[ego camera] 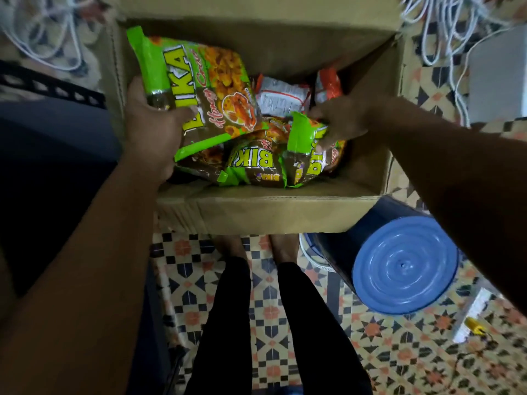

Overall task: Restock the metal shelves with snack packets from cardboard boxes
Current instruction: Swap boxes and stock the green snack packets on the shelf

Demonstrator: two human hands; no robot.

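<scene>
Both hands are down in the cardboard box (271,212), as I see it from the head camera. On my left, the left hand (151,129) grips a large green Bika packet (211,89) by its lower edge, thumb curled over the front, and the packet stands tilted up against the left side of the box, its top seal near the box rim. On my right, the right hand (339,121) pinches the green end of a second Bika packet (305,138) that lies among the others. More green-and-brown packets (256,163) are heaped at the near wall of the box, touching one another. Behind them, toward the far wall, sit a white packet with red print (281,96) and an orange packet (330,84), just beside each other.

The box rests on the patterned tile floor (399,352). A blue round lid (405,266) on a dark container lies just beside the box's near right corner. White cables (445,29) are tangled on the floor past the right side of the box, and more lie at the far left. My legs in dark trousers (228,323) stand right at the near wall, bare feet partly under the flap.
</scene>
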